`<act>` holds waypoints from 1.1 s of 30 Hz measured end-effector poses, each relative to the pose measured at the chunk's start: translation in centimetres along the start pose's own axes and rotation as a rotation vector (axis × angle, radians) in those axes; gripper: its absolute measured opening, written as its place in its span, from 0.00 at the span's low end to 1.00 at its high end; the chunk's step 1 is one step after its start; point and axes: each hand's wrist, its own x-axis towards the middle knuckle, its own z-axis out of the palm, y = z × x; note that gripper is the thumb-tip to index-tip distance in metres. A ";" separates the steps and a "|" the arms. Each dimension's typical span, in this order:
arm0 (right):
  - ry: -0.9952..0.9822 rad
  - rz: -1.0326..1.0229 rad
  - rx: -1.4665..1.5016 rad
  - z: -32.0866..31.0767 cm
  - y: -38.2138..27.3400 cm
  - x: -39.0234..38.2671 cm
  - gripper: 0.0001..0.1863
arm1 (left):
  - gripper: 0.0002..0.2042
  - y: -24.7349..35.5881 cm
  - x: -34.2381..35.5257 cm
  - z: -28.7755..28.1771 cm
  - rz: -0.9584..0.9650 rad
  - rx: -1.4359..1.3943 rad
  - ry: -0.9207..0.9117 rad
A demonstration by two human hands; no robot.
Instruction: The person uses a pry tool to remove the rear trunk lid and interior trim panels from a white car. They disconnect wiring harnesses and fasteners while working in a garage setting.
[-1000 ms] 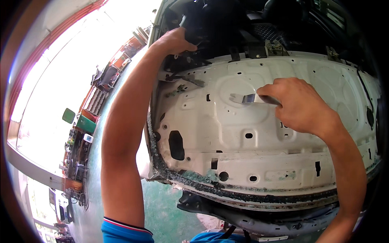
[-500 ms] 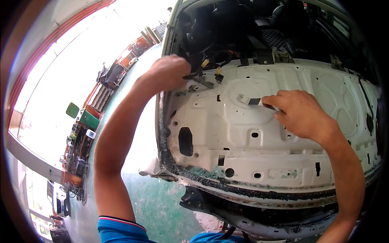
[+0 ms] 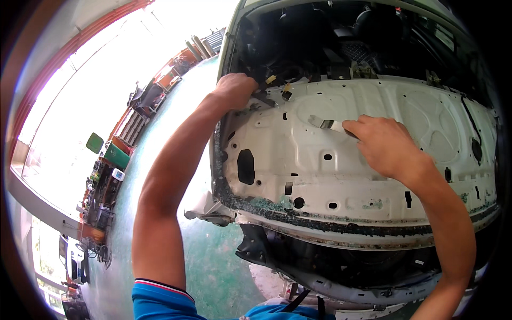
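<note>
A bare, cream-coloured car body panel (image 3: 320, 176) with holes and pressed ribs spreads out before me. Over its middle my right hand (image 3: 386, 144) is closed on a scraper (image 3: 326, 124), whose flat metal blade points left, close to the panel. At the panel's far left corner my left hand (image 3: 236, 92) is closed, fingers curled down beside dark wiring; what they grip is hidden. Just right of it lie a yellow connector (image 3: 271, 79) and a black plug (image 3: 287, 95) with yellow on it. A dark grey strip (image 3: 264, 98) shows next to the fingers.
Black sealant and a ragged edge (image 3: 341, 225) run along the panel's near side. Below hangs a dark bumper-area part (image 3: 320, 261). Seats (image 3: 304, 26) fill the dark cabin beyond. Shelves and a green bin (image 3: 116, 156) line the left side of the green floor (image 3: 208, 261).
The panel sits slightly higher in the picture. My left hand, blurred before, is now sharper and a little further right. My right hand and the scraper have shifted slightly left.
</note>
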 end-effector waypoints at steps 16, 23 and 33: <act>0.102 0.101 0.089 3.0 -10.5 7.9 0.18 | 0.07 -4.4 4.7 -1.4 0.235 0.174 0.160; 0.009 0.255 0.082 3.0 -13.6 14.0 0.16 | 0.08 -5.6 6.5 -1.2 0.401 0.155 0.142; -0.023 0.273 0.094 2.6 -13.7 15.9 0.18 | 0.08 -4.7 7.8 -1.8 0.418 0.148 0.064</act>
